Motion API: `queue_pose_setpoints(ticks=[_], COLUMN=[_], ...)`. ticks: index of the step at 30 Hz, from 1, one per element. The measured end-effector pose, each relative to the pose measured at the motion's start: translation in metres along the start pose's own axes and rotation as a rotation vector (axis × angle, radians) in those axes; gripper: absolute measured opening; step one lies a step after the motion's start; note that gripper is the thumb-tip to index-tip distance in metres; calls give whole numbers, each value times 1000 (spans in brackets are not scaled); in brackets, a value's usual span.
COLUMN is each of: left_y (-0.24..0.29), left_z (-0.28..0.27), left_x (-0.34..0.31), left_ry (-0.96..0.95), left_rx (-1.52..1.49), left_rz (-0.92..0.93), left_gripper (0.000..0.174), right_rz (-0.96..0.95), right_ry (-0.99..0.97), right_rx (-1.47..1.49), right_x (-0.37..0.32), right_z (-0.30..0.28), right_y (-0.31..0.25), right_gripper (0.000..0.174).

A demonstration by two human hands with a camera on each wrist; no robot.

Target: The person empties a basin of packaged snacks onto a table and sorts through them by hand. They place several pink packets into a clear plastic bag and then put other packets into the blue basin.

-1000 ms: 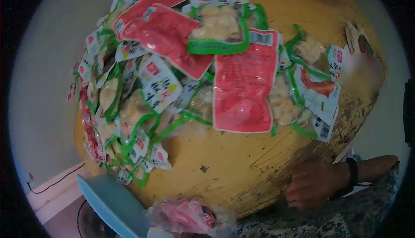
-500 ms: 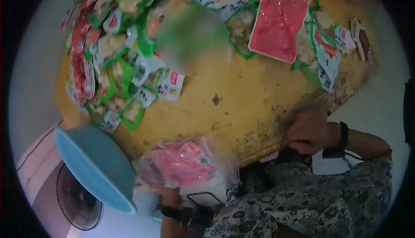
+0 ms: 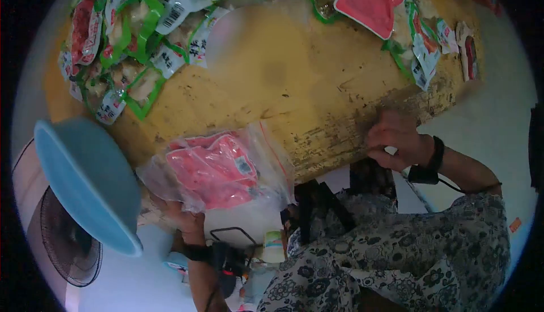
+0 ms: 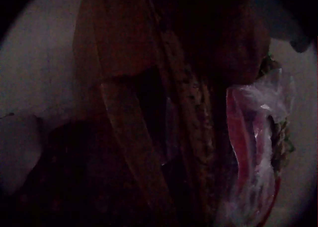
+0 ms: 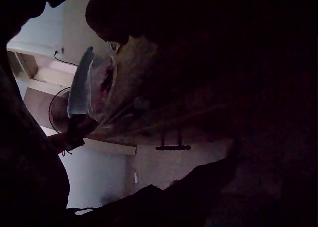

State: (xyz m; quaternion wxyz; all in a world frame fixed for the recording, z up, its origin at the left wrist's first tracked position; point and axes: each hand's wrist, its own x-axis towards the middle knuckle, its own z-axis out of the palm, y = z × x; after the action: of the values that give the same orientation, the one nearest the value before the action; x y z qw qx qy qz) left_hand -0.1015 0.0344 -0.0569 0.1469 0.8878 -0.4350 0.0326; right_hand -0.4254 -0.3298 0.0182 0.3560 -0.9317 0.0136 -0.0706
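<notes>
Left hand (image 3: 180, 217) grips the clear bag (image 3: 218, 169) by its edge; loosely curled right hand (image 3: 399, 139) lies apart.

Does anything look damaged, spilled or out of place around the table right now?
Yes, the table's near edge looks damaged: between the plastic bag and the right hand, its yellow surface is worn and flaked, with dark, rough patches. I see no spill.

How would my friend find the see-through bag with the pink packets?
Find the big yellow table. At its near edge, beside the blue basin, is the clear bag. Unlike the loose packets farther off, its pink ones sit together inside see-through plastic.
</notes>
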Motion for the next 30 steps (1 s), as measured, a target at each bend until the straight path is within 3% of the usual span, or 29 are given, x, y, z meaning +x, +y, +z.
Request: queue_pose_setpoints(ticks=[8, 13, 15, 17, 20, 23, 26, 29, 30], left_y=[-16, -15, -23, -46, -25, -29, -11, -10, -4], left_z=[1, 8, 18, 3, -10, -7, -11, 11, 6], left_x=[12, 7, 1, 27, 38, 40, 33, 22, 20], left_ry=[-7, 47, 100, 130, 23, 63, 116, 23, 28], left_rx=[-32, -216, -230, -113, -275, -263, -12, -296, -269], left_rz=[-15, -195, -149, 50, -48, -8, 22, -122, -91], left_gripper=[65, 65, 67, 67, 67, 66, 62, 59, 58], right_rz=[2, -16, -39, -41, -37, 34, 72, 237, 263], right_ry=[72, 23, 43, 139, 163, 180, 151, 95, 88], right_rx=[8, 44, 50, 80, 41, 65, -52, -70, -100], right_x=[11, 9, 6, 17, 16, 20, 19, 20, 21], right_z=[2, -7, -9, -5, -15, -9, -3, -1, -2], right_y=[-3, -4, -2, -12, -15, -23, -33, -46, -49], right_gripper=[19, 15, 14, 13, 11, 9, 11, 15, 15])
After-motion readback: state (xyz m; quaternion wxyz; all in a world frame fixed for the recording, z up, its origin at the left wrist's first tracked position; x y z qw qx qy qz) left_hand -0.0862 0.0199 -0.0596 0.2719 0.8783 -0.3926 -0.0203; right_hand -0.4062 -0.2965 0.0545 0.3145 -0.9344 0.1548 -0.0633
